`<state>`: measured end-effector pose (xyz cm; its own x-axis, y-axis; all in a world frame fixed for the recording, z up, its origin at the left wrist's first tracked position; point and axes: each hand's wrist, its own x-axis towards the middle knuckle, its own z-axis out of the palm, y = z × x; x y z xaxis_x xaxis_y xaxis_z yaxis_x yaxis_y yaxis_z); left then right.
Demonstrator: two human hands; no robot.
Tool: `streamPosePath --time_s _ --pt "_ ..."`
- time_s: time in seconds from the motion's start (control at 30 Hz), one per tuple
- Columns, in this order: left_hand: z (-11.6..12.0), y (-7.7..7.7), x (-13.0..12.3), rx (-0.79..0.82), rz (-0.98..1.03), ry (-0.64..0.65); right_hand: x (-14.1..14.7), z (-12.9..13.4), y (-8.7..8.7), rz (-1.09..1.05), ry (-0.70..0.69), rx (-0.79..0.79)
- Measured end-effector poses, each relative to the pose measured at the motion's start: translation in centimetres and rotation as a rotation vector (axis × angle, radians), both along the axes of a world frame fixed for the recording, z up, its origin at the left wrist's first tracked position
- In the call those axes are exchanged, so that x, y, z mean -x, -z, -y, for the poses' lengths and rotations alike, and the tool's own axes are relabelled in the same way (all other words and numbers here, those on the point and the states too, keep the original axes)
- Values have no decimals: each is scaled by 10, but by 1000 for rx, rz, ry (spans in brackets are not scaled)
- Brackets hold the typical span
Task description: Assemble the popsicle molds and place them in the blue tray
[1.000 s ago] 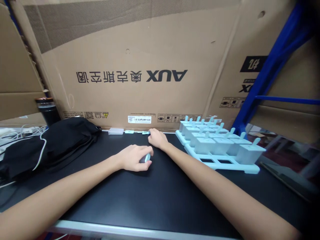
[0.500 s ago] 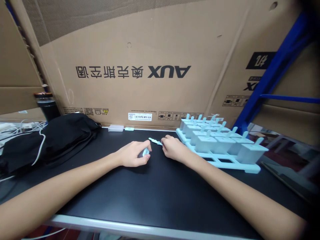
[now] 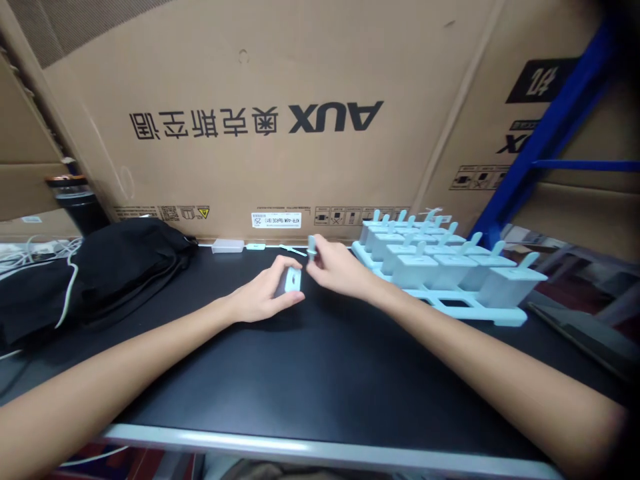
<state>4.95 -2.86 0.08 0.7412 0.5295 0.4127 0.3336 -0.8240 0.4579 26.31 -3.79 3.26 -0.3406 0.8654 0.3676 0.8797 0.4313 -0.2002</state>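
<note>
Left grip [image 3: 260,292]: thumb and fingers curled around a small mould [image 3: 289,283], its pale blue lid [image 3: 296,273] turned to the right and showing a dark slot.
Right grip [image 3: 337,265]: thumb and fingertips pinching a pale blue stick [image 3: 311,247], which stands roughly upright.
Stick and mould: close together above the middle of the table [image 3: 310,380], the stick slightly farther and to the right, the two apart.
Far edge: from left to right, a clear mould [image 3: 227,246], a flat blue piece [image 3: 255,247] just beside it, and a thin blue item [image 3: 293,251] lying near the right grip.
Rack [image 3: 500,316]: pale blue, on the right, carrying several rows of lidded moulds [image 3: 415,272] with sticks pointing up.
Left side: black bag [image 3: 130,267], white cables [image 3: 40,252], and a dark bottle [image 3: 80,210] behind the bag.
Backdrop: large cardboard box [image 3: 250,170] with upside-down AUX lettering.
Right side: blue metal frame [image 3: 543,137] rising beyond the rack; dark flat object [image 3: 583,339] near it, blurred.
</note>
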Motion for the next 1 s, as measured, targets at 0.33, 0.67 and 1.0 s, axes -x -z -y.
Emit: streamPosePath --time_s 0.33,0.67,1.0 --pt "-5 6 -8 230 248 160 8 52 -11 -807 -311 -31" --pt "8 -5 -11 427 329 137 15 57 2 -594 -264 -5" --pt "6 7 -13 491 342 274 -8 50 -19 -144 -256 16"
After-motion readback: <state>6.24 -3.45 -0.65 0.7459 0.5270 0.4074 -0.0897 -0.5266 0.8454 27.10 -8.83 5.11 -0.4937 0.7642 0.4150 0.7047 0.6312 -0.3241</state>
